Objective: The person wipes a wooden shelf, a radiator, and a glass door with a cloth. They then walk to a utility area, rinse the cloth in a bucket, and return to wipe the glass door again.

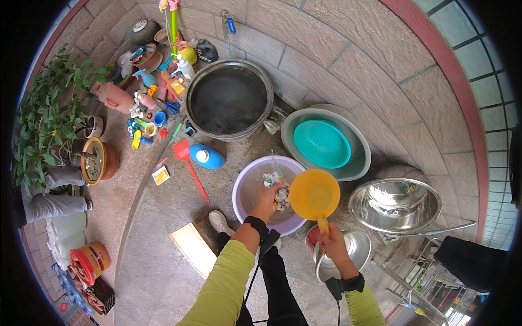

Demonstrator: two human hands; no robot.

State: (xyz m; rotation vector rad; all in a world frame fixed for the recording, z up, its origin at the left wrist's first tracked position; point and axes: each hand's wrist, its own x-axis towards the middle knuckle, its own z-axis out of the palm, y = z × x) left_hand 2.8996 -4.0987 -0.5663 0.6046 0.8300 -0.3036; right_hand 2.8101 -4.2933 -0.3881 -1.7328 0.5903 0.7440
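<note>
My left hand (267,200) grips a bunched, patterned cloth (281,195) inside a lavender plastic basin (240,216) that holds cloudy water. Around the handle of a yellow plastic dipper (315,193) my right hand (334,243) is closed; the dipper's bowl is above the basin's right rim and hides part of it. Up and to the left stands a large dark round vat (228,100) full of water. A teal basin (322,144) rests inside a grey oval tub (359,159) beyond the dipper. Below my right hand is a metal basin (357,252).
A blue bottle (207,156) and a red fly swatter (189,163) lie left of the basin. A wooden stool or board (195,249) is near my shoe. At right are a steel basin (395,205) and a metal rack (432,281). Another person's legs (61,205) show at far left.
</note>
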